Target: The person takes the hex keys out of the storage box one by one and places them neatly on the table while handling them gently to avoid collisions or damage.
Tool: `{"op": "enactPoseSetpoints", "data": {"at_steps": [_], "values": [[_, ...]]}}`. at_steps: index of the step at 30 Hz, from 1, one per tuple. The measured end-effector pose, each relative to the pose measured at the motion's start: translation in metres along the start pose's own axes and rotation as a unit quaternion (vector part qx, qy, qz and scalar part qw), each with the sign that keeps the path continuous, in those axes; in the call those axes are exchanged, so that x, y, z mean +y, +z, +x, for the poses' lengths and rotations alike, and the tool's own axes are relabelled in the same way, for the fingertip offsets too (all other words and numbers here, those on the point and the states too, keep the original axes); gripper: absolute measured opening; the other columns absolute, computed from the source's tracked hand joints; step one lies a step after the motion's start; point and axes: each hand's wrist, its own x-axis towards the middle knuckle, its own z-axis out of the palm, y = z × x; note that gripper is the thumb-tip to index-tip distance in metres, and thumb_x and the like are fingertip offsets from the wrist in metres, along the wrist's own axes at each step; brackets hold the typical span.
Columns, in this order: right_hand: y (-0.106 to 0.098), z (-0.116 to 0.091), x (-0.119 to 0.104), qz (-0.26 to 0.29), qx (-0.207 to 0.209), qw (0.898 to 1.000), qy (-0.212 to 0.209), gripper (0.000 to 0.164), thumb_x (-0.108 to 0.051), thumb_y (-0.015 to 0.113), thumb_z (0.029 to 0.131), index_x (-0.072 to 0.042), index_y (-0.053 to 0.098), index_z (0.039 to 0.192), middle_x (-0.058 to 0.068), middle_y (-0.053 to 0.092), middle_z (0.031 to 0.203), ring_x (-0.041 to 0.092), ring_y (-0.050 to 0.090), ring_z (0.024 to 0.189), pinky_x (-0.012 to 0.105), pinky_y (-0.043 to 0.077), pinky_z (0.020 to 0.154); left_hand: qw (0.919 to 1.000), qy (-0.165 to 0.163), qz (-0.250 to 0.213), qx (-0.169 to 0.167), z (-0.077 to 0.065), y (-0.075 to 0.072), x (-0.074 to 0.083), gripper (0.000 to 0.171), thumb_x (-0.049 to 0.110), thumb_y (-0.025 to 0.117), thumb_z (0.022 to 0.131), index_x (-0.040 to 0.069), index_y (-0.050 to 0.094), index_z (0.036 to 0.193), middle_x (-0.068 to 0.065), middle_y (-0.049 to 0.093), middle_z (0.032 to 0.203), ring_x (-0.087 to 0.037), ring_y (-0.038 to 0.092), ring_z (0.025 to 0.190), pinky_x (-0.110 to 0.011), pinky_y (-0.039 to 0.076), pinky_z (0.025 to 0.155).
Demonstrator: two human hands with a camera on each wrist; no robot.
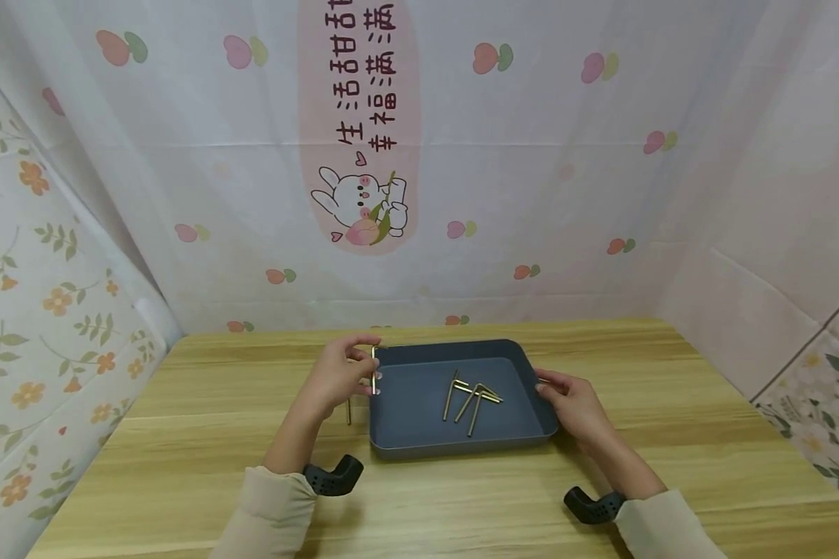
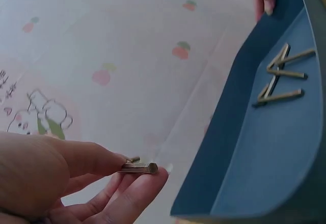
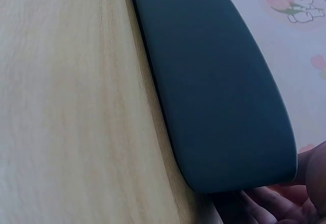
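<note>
My left hand pinches a brass-coloured L-shaped hex key between thumb and fingers, at the tray's left edge. In the left wrist view the hex key lies across the fingertips, apart from the tray wall. Several similar hex keys lie crossed on the floor of a dark blue-grey tray. My right hand grips the tray's right side. In the right wrist view its fingers are partly hidden behind the tray's wall. A small brass glint shows beside that thumb; what it is I cannot tell.
Another brass rod is on the wooden table, left of the tray and partly behind the left hand. A patterned cloth hangs at the table's back edge. Black wrist mounts sit on both forearms.
</note>
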Motion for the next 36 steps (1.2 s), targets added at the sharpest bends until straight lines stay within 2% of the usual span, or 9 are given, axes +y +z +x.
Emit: {"op": "enactPoseSetpoints", "data": {"at_steps": [6,11,15,17,20,23,25,31,36], "values": [[0.0,-0.001,0.001,0.0,-0.001,1.0,0.003,0.043,-0.011,0.048,0.107,0.004,0.047,0.148,0.029,0.053,0.145,0.04,0.053,0.134,0.021,0.054,0.093,0.9987,-0.026,0.023,0.039,-0.002,-0.011,-0.011,0.041,0.0,0.057,0.097,0.003,0.059,0.138,-0.017,0.063,0.102,-0.018,0.065,0.08,-0.039,0.064,0.071],[0.001,-0.002,0.003,-0.001,0.002,1.0,0.006,0.043,-0.011,0.048,0.106,0.003,0.048,0.147,0.029,0.054,0.144,0.039,0.055,0.132,0.018,0.053,0.088,0.9961,-0.049,0.036,0.064,-0.004,-0.021,-0.016,0.04,0.0,0.058,0.097,0.001,0.058,0.137,-0.016,0.063,0.1,-0.021,0.067,0.081,-0.039,0.064,0.07],[0.001,-0.002,0.004,-0.004,0.005,1.0,0.005,0.043,-0.01,0.049,0.106,0.003,0.049,0.147,0.029,0.055,0.143,0.037,0.056,0.13,0.016,0.052,0.086,0.9945,-0.054,0.045,0.078,-0.004,-0.026,-0.021,0.04,-0.001,0.057,0.097,0.0,0.059,0.137,-0.014,0.061,0.097,-0.019,0.064,0.08,-0.038,0.064,0.067],[0.001,-0.002,0.004,-0.007,0.006,1.0,0.006,0.043,-0.011,0.049,0.106,0.002,0.049,0.147,0.028,0.055,0.143,0.037,0.055,0.131,0.02,0.053,0.09,0.9936,-0.055,0.053,0.082,-0.003,-0.028,-0.023,0.039,-0.002,0.058,0.097,-0.001,0.059,0.136,-0.013,0.061,0.096,-0.018,0.063,0.08,-0.036,0.064,0.066],[0.0,-0.002,0.004,-0.009,0.001,1.0,0.008,0.044,-0.012,0.048,0.107,0.002,0.047,0.148,0.028,0.052,0.146,0.04,0.052,0.135,0.034,0.053,0.101,0.9925,-0.061,0.065,0.084,-0.003,-0.028,-0.028,0.038,-0.003,0.06,0.096,-0.002,0.061,0.133,-0.014,0.062,0.095,-0.019,0.063,0.079,-0.036,0.064,0.064],[-0.001,-0.001,0.005,-0.016,-0.006,1.0,0.008,0.045,-0.014,0.047,0.108,0.001,0.046,0.15,0.028,0.049,0.15,0.042,0.047,0.139,0.049,0.047,0.111,0.9911,-0.07,0.075,0.085,-0.002,-0.027,-0.035,0.036,-0.003,0.062,0.094,-0.002,0.063,0.13,-0.016,0.065,0.095,-0.019,0.064,0.077,-0.035,0.063,0.062],[-0.002,-0.001,0.004,-0.022,-0.008,1.0,0.006,0.046,-0.016,0.047,0.108,0.001,0.045,0.15,0.027,0.047,0.151,0.043,0.045,0.141,0.054,0.044,0.113,0.9904,-0.074,0.082,0.084,-0.001,-0.027,-0.039,0.035,-0.003,0.062,0.094,-0.002,0.064,0.129,-0.018,0.066,0.096,-0.019,0.065,0.074,-0.034,0.063,0.061],[-0.001,0.001,0.003,-0.025,-0.009,1.0,0.004,0.046,-0.017,0.047,0.108,0.001,0.044,0.151,0.028,0.047,0.151,0.044,0.044,0.141,0.055,0.043,0.114,0.9881,-0.081,0.098,0.087,0.004,-0.026,-0.049,0.033,-0.004,0.062,0.093,-0.004,0.066,0.126,-0.022,0.07,0.099,-0.017,0.065,0.064,-0.031,0.061,0.056],[0.0,0.001,0.001,-0.024,-0.01,1.0,0.004,0.046,-0.017,0.047,0.108,0.001,0.045,0.15,0.027,0.048,0.151,0.044,0.044,0.142,0.055,0.042,0.114,0.9869,-0.092,0.1,0.087,0.005,-0.025,-0.053,0.033,-0.005,0.062,0.092,-0.005,0.065,0.124,-0.022,0.071,0.099,-0.018,0.066,0.066,-0.031,0.061,0.055]]}}
